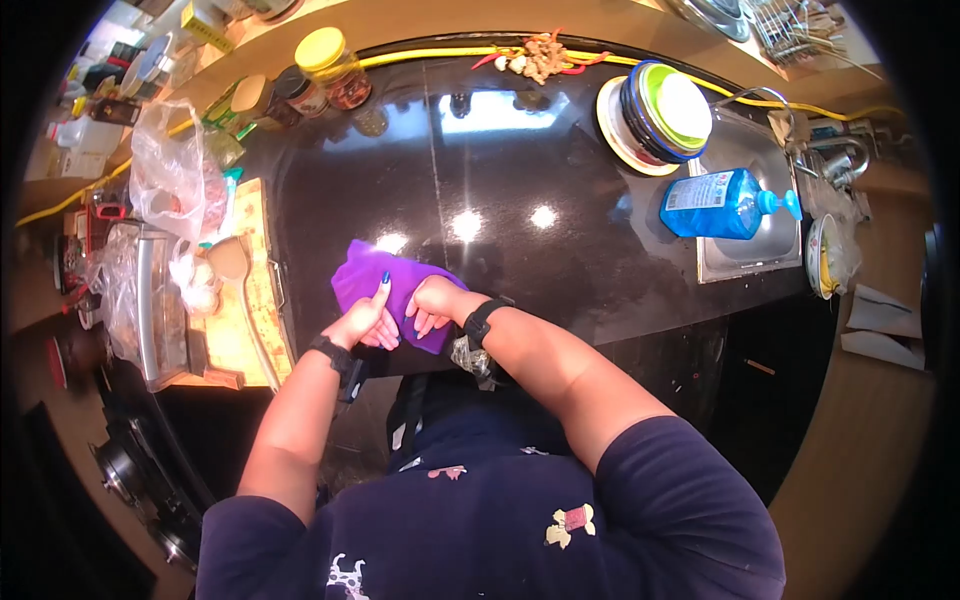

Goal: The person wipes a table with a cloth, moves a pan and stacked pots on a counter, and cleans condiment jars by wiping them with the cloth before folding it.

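Observation:
A crumpled purple cloth (365, 277) lies at the front edge of the dark, shiny counter (540, 200). My left hand (370, 322) rests against its lower left part, thumb raised and apart from the stretched fingers. Close beside it, my right hand (436, 303) has its fingers curled over the right part of the cloth; the folds there are partly hidden by the hand. Both wrists wear dark bands. Crinkled clear plastic (473, 360) shows at the counter edge just below my right wrist.
A blue pump bottle (712, 204) stands beside the sink (750, 258), with stacked plates (684, 112) behind. On the left are a cutting board (258, 330), a wooden spatula (231, 259) and plastic bags (168, 165). Jars (335, 70) and ginger (542, 58) line the back.

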Available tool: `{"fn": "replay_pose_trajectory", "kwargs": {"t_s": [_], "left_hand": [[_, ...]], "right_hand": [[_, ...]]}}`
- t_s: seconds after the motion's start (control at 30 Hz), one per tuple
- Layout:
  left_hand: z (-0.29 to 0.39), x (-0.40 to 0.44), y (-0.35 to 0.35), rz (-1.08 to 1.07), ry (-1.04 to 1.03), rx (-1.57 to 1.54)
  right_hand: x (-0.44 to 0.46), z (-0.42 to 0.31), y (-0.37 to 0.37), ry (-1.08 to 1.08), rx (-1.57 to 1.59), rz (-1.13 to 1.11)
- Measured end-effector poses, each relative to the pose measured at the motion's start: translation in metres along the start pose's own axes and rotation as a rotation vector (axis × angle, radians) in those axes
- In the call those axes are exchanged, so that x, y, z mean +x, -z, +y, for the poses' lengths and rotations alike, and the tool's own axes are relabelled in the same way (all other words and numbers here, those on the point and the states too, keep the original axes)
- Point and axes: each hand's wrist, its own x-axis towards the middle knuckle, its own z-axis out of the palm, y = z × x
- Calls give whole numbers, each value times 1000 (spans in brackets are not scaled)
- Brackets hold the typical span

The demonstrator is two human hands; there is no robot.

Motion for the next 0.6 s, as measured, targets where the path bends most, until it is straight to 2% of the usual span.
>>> {"fn": "replay_pose_trajectory", "kwargs": {"t_s": [0.2, 0.3, 0.47, 0.6], "left_hand": [[51, 15, -55, -15, -36, 47], [108, 38, -101, 29, -95, 90], [224, 70, -196, -72, -152, 276], [289, 101, -280, -206, -24, 406]], "right_hand": [[-29, 36, 52, 132, 164, 152], [-74, 67, 105, 177, 230, 260], [-148, 141, 207, 115, 366, 391], [-203, 220, 263, 100, 496, 435]]}}
